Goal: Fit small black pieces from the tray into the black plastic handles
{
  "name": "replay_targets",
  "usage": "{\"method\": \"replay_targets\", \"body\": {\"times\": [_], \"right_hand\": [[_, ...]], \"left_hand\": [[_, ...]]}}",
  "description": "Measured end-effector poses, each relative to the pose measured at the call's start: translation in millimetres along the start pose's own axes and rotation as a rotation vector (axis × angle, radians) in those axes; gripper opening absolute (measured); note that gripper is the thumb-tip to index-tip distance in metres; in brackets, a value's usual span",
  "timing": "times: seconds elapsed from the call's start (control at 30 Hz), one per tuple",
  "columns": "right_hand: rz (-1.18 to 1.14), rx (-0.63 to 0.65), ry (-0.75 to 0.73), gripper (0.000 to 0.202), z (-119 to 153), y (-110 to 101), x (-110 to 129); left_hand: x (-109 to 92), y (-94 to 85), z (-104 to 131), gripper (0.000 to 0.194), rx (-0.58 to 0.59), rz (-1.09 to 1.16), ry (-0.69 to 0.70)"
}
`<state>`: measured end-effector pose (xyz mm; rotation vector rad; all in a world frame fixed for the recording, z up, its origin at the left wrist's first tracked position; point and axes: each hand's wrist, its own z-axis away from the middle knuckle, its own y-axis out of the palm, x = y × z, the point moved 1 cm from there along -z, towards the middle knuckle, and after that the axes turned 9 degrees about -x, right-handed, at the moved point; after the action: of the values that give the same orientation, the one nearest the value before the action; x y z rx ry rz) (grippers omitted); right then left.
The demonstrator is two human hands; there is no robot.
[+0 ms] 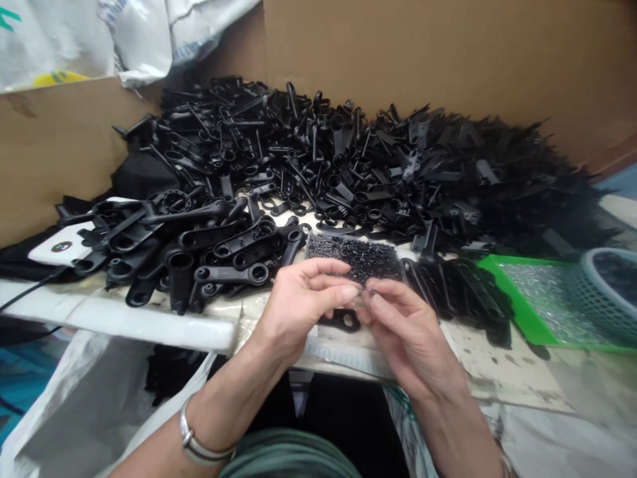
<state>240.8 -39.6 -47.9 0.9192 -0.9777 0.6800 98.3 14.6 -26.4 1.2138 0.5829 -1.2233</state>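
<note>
My left hand (303,302) and my right hand (405,325) meet above the near edge of the table, fingertips pinched together. Whatever lies between their tips is too small and blurred to name. Just beneath them a black plastic arm with a ring end (343,320) lies on the table, partly covered by the fingers. Behind the hands sits a clear shallow tray of tiny black parts (353,255). To its right, several black arms (458,292) lie side by side in a row.
Large heaps of black plastic parts (338,139) lean against the cardboard wall (423,53). More black arms (223,252) are piled at left, beside a white device (62,244). At right stand a green tray (527,318) of small clear pieces and a grey-blue basket (597,292).
</note>
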Motion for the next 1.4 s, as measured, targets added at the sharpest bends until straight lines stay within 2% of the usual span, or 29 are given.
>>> {"method": "replay_targets", "body": {"times": [0.27,0.53,0.73,0.87,0.97,1.07,1.17,1.3,1.4], "right_hand": [[0.018,-0.057,-0.058,0.021,2.2,9.3,-0.5],[0.252,-0.138,-0.392,0.013,6.1,3.8,-9.2],[0.328,-0.158,-0.44,0.012,5.8,2.2,-7.9],[0.422,-0.216,-0.491,0.015,9.2,3.7,-2.0],[0.621,-0.245,-0.649,0.009,15.7,5.8,4.2],[0.824,-0.226,-0.858,0.006,19.8,7.7,9.1],[0.932,-0.196,-0.984,0.006,18.2,9.5,11.7],[0.963,-0.167,-1.027,0.004,12.0,13.3,12.3],[0.91,-0.164,-0.94,0.004,8.9,13.2,12.5]], "left_hand": [[2.4,1.0,0.9,0.029,0.016,0.029,0.003],[5.6,-0.1,4.8,0.024,-0.005,0.027,0.003],[7.8,2.2,4.9,0.027,-0.018,0.027,0.006],[5.8,4.7,6.4,0.027,-0.007,0.044,0.013],[4.7,5.3,8.0,0.026,0.002,0.051,0.03],[5.7,5.2,7.9,0.023,0.001,0.042,0.064],[7.5,4.6,6.0,0.02,0.006,0.016,0.112],[7.8,2.1,2.2,0.02,0.014,-0.039,0.187],[4.7,-3.0,2.9,0.023,0.054,-0.129,0.247]]}}
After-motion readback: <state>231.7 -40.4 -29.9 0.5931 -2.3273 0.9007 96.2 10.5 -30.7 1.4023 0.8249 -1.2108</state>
